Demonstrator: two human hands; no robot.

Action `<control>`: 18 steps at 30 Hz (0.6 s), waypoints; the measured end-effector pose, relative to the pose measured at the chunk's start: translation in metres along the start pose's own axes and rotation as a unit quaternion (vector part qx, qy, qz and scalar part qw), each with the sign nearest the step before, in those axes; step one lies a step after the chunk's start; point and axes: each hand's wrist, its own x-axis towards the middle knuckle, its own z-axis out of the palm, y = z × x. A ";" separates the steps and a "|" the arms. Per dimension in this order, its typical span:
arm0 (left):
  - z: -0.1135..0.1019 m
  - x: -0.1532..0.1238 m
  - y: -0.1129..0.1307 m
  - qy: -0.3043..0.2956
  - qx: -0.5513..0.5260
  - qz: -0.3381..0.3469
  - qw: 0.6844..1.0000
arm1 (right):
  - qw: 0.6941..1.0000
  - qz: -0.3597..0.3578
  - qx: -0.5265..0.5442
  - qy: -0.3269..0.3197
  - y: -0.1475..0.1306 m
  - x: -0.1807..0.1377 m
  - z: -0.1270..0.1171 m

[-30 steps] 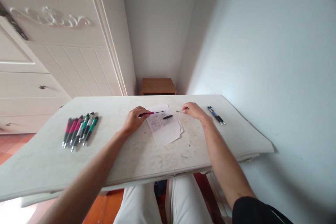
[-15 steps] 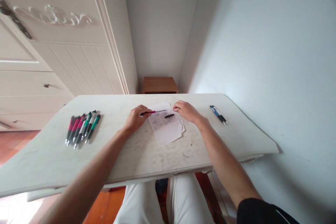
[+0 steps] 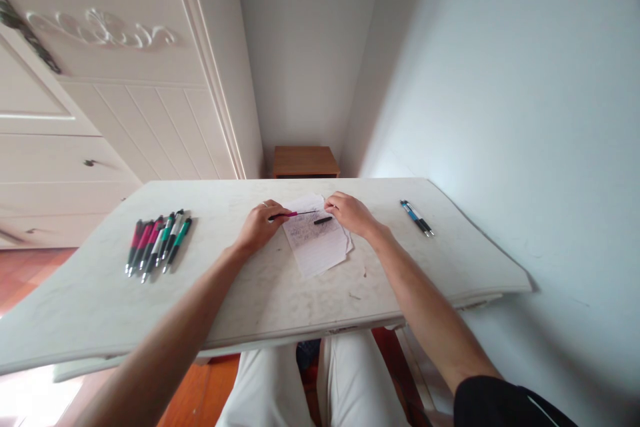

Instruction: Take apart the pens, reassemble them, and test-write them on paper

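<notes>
Left hand grasps an opened pink pen, refill over scribbled paper; whether the right hand grasps anything, I cannot tell.

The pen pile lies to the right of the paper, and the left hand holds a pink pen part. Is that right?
Not quite: the pen pile lies to the left of the paper, as the head view shows. The left hand does hold a pink pen part.
</notes>
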 end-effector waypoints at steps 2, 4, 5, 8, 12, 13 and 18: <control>0.000 0.000 0.000 -0.002 -0.001 0.002 1.000 | 1.000 -0.002 0.003 0.000 0.000 0.000 0.001; 0.000 0.000 -0.001 -0.003 -0.002 0.003 1.000 | 1.000 -0.002 0.006 0.000 0.000 0.000 0.001; 0.001 0.000 -0.002 -0.001 -0.002 0.004 1.000 | 1.000 -0.002 0.008 0.000 -0.001 0.000 0.001; 0.002 -0.001 -0.003 -0.001 -0.001 0.004 1.000 | 1.000 -0.004 0.012 -0.002 -0.004 0.000 0.002; 0.003 -0.001 -0.001 -0.007 -0.003 0.005 1.000 | 1.000 -0.019 0.006 -0.006 -0.010 0.000 0.005; 0.003 -0.001 0.000 -0.009 -0.004 0.006 1.000 | 1.000 -0.024 0.003 -0.008 -0.011 0.000 0.006; 0.004 -0.002 0.002 -0.009 -0.007 0.003 1.000 | 0.999 -0.047 -0.005 -0.018 -0.021 0.002 0.012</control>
